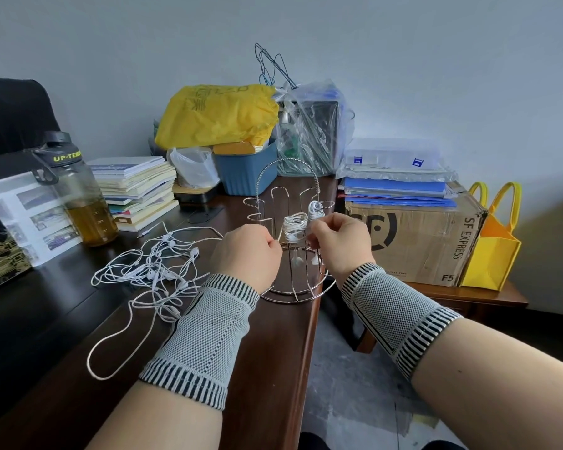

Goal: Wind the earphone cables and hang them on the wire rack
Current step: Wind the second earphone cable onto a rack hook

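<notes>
A chrome wire rack [275,203] stands near the right edge of the dark wooden desk [267,352]. A wound white earphone bundle [295,226] hangs on a front hook, its earbuds dangling below. A second wound bundle [315,209] hangs on a hook behind and to the right. My left hand [246,253] is curled just left of the front bundle, and whether it holds the cable is hidden. My right hand [338,241] pinches at the front bundle's right side. A tangle of loose white earphone cables [153,271] lies on the desk to the left.
A large bottle of amber liquid [78,193] and a stack of books [140,190] stand at the left. A yellow bag [218,115], a blue bin [247,173] and a clear bag are behind the rack. A cardboard box [413,241] sits right, off the desk.
</notes>
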A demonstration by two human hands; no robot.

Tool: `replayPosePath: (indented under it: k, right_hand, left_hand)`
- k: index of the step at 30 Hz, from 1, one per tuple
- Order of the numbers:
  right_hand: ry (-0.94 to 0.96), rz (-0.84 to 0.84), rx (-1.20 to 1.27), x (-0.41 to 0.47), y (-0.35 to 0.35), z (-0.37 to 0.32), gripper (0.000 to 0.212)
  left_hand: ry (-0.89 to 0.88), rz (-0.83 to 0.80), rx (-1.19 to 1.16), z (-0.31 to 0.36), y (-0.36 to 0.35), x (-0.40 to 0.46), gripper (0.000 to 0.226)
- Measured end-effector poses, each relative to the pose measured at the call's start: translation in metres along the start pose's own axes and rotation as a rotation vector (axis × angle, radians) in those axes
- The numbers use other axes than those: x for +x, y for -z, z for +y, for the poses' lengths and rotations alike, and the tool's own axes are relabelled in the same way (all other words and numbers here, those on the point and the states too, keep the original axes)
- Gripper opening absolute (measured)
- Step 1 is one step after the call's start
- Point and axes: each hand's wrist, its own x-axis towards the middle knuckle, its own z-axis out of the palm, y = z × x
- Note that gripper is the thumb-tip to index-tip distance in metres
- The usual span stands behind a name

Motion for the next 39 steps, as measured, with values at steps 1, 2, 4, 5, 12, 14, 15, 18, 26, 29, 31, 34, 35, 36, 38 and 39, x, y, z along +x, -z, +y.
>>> replayPosePath:
  k: [1,2,4,5,12,14,15,18,26,29,31,34,35,36,38,39]
  right_hand:
    - [-0.011,-0.001,0.017,0.0,-0.001,0.0,0.02]
    - [-0.022,-0.001,0.039,-0.001,-0.001,-0.001,0.021]
    - [-0.036,0.004,0.072,-0.002,-0.003,-0.001,0.031]
    - [-0.037,0.0,0.071,-0.003,-0.003,-0.002,0.038]
    - [-0.007,-0.003,-0.029,-0.001,-0.002,-0.006,0.049]
    - [-0.013,-0.013,-0.026,0.0,-0.001,-0.007,0.046]
    - [-0.018,-0.019,-0.01,0.001,0.0,-0.006,0.045]
    - [-0.053,-0.03,0.009,0.003,0.0,-0.007,0.039]
    - [0.046,0.028,-0.005,-0.004,0.002,-0.008,0.027]
    - [0.08,0.029,0.017,-0.006,0.001,-0.011,0.032]
    - [0.079,0.023,-0.022,-0.004,0.003,-0.015,0.04]
    - [0.0,-0.04,-0.087,0.004,0.007,-0.023,0.043]
    - [-0.043,-0.062,-0.076,0.008,0.008,-0.025,0.04]
    - [-0.082,-0.076,-0.07,0.012,0.01,-0.027,0.036]
    - [-0.132,-0.095,-0.071,0.016,0.011,-0.029,0.03]
    - [-0.149,-0.096,-0.051,0.015,0.011,-0.03,0.027]
  left_hand:
    - [0.0,-0.006,-0.002,0.0,0.0,0.0,0.026]
    - [-0.003,-0.008,-0.006,0.0,-0.001,0.0,0.025]
    - [-0.009,-0.011,-0.014,0.0,-0.001,-0.001,0.025]
    - [-0.01,-0.013,-0.016,0.0,-0.001,-0.001,0.025]
    - [0.01,-0.018,-0.065,-0.002,-0.002,-0.001,0.026]
    - [0.007,0.0,-0.072,-0.001,-0.002,-0.001,0.026]
    - [0.005,0.011,-0.075,-0.001,-0.002,-0.001,0.027]
    - [0.008,0.024,-0.087,0.0,-0.002,-0.001,0.027]
    - [0.004,-0.001,-0.077,0.0,-0.005,-0.002,0.025]
    - [0.008,0.002,-0.074,-0.001,-0.005,-0.001,0.025]
    - [0.013,-0.002,-0.074,-0.001,-0.006,-0.001,0.025]
    - [0.01,-0.01,-0.08,-0.001,-0.005,-0.001,0.025]
    - [0.006,-0.015,-0.081,0.0,-0.005,-0.002,0.025]
    - [0.002,-0.02,-0.08,0.0,-0.005,-0.002,0.025]
    - [-0.001,-0.02,-0.081,-0.001,-0.004,-0.003,0.025]
    - [-0.001,-0.016,-0.086,-0.001,-0.004,-0.003,0.025]
